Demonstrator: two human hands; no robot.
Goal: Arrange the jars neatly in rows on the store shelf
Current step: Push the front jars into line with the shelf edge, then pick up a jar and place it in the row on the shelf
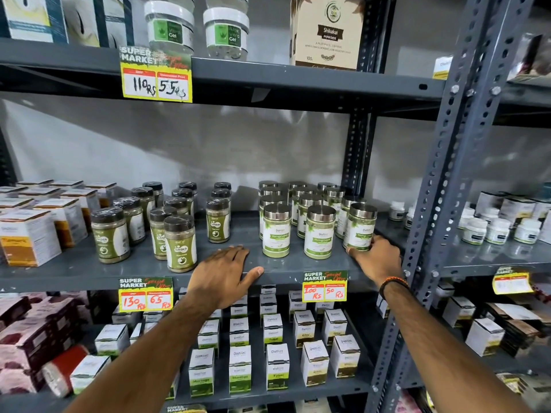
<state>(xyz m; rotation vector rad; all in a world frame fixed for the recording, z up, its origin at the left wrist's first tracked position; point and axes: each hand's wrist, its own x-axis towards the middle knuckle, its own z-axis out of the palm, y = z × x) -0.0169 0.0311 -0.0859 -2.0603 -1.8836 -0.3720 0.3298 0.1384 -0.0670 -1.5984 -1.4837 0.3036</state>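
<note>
Several silver-lidded jars with green-and-white labels stand in rows on the right half of the middle shelf. My right hand grips the base of the front right jar; two more front jars stand to its left. Several dark-lidded jars of green powder stand in looser rows on the left half. My left hand rests flat on the shelf's front edge between the two groups, holding nothing.
Boxes fill the shelf's far left. A perforated steel upright stands just right of my right hand. Price tags hang on the shelf edge. Small white boxes crowd the shelf below; gel tubs sit above.
</note>
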